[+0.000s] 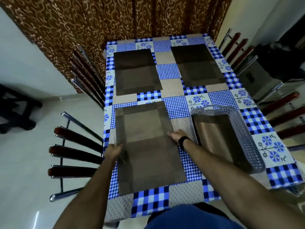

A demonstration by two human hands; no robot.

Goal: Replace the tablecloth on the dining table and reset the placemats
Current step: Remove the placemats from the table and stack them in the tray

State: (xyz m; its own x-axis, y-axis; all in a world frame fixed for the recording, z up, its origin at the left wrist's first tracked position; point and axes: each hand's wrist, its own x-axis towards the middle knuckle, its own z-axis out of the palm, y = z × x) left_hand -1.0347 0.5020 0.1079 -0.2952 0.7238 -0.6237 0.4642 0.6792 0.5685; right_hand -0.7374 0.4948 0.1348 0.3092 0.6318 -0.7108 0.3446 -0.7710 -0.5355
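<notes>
A blue, white and beige patchwork tablecloth (170,71) covers the dining table. Three dark brown placemats lie on it: one far left (137,71), one far right (196,65), and a near left one (148,146). My left hand (114,150) holds the near mat's left edge, fingers curled onto it. My right hand (177,134), a black band on its wrist, rests on the mat's right edge with its fingers on the mat. A grey perforated plastic basket (247,141) stands at the near right with a brown mat (214,139) inside it.
Chairs with dark red slats and chrome frames stand along the left side (74,151) and the right side (283,116). A brown patterned curtain (99,22) hangs behind the table's far end. White tiled floor lies to the left.
</notes>
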